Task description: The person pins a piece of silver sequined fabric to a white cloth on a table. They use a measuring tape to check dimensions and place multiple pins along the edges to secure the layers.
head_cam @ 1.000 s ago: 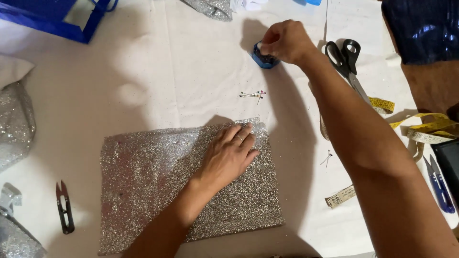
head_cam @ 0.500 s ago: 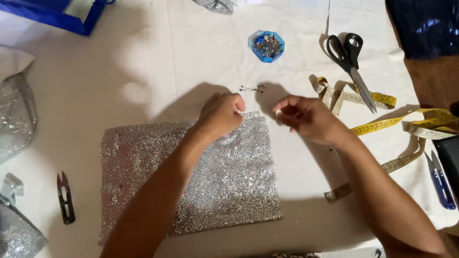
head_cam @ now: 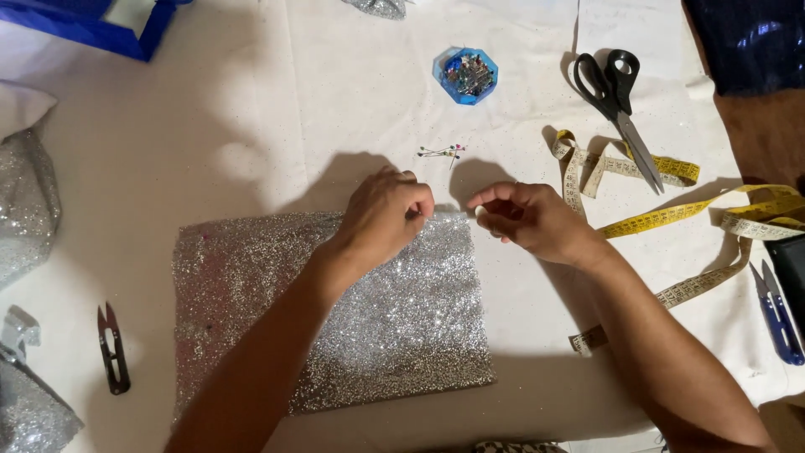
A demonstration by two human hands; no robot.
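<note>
A table covered in white cloth is seen, on which are laid a silver glitter sheet, loose pins, a blue pin box, black scissors, a yellow tape measure (loosely coiled) and black snips.

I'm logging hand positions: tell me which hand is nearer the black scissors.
Right. The right hand lies below and left of the black scissors, beside the yellow tape measure. The left hand is farther left, on the top edge of the silver glitter fabric.
</note>
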